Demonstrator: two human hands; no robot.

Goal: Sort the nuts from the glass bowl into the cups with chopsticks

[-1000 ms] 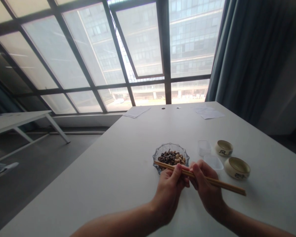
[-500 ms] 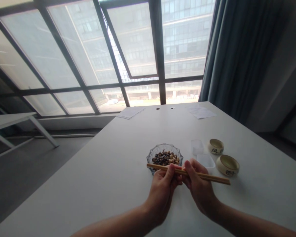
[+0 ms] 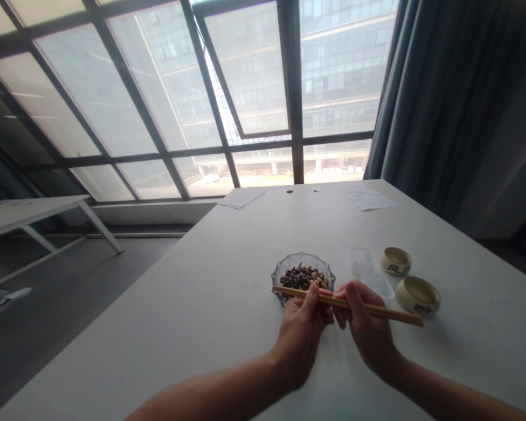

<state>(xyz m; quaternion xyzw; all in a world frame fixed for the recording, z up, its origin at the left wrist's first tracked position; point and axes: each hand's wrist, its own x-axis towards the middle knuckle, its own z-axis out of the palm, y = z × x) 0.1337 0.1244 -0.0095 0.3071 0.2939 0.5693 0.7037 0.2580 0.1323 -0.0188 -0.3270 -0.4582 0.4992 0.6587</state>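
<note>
Chopsticks (image 3: 331, 300) are already in hand, pinched by the left hand (image 3: 298, 330) and right hand (image 3: 370, 334) near a glass bowl (image 3: 284, 267) on the desk (image 3: 219, 327), nothing yet between their tips, with dark and pale pieces (image 3: 304, 276) in the bowl.

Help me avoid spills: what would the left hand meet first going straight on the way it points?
Beyond the chopsticks it holds, the left hand would probably meet the glass bowl first, though the hand's height is unclear.

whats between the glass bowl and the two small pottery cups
In the head view, two clear containers lie between the glass bowl and the cups; the right hand partly covers the nearer container.
</note>
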